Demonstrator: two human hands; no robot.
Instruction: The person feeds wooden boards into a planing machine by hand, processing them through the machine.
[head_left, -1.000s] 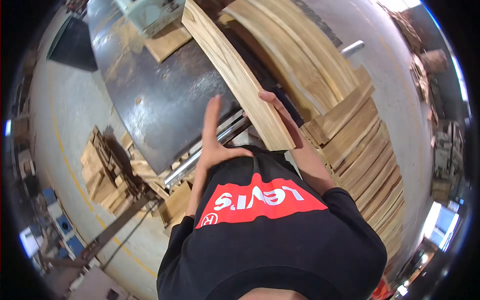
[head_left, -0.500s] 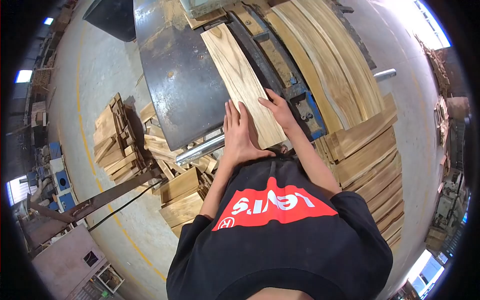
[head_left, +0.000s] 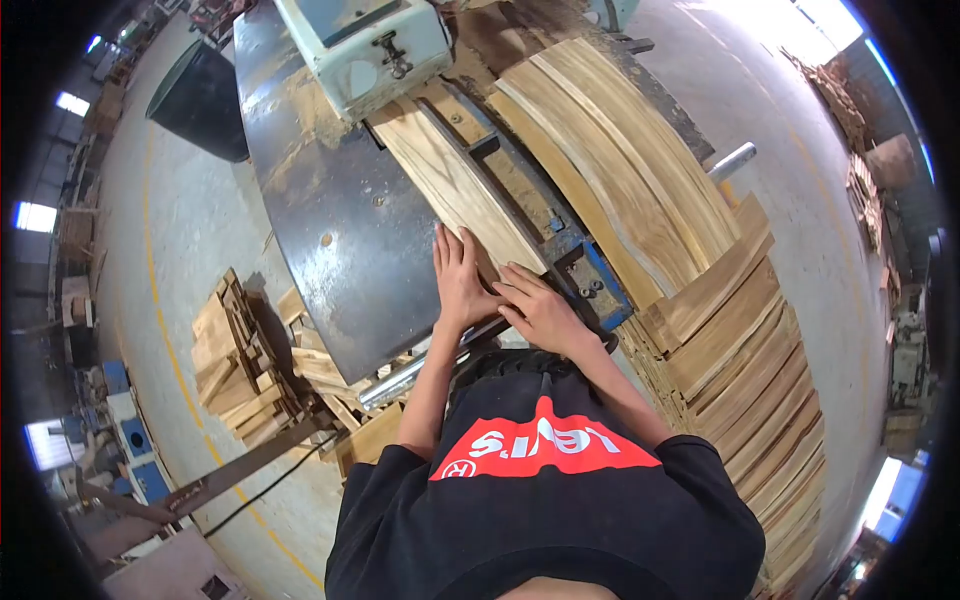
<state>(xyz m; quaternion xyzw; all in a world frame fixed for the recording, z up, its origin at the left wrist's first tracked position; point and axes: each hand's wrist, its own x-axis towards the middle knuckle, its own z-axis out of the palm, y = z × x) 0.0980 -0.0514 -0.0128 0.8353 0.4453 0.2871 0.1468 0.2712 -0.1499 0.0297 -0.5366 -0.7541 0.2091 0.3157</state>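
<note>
A light wooden board (head_left: pixel 450 178) lies lengthwise on the dark metal machine table (head_left: pixel 345 200), along the fence (head_left: pixel 505 175). Its far end reaches the pale green machine housing (head_left: pixel 370 65), where the tip is hidden. My left hand (head_left: pixel 463 288) rests flat by the board's left edge near its close end, fingers stretched forward. At that close end my right hand (head_left: pixel 543 312) lies with its fingers extended against the board and its thumb near my left thumb. Neither hand wraps around the board.
Wide planks (head_left: pixel 630 150) lie stacked right of the fence, above a larger wood stack (head_left: pixel 750 380). Cut pieces (head_left: pixel 235 360) are piled at lower left. A dark bin (head_left: pixel 200 105) stands at upper left. A metal roller (head_left: pixel 400 380) runs along the table's near edge.
The board has slid forward, away from me, to the machine housing. My right hand has moved from the board's right edge to its near end. The view has shifted, showing more of the housing.
</note>
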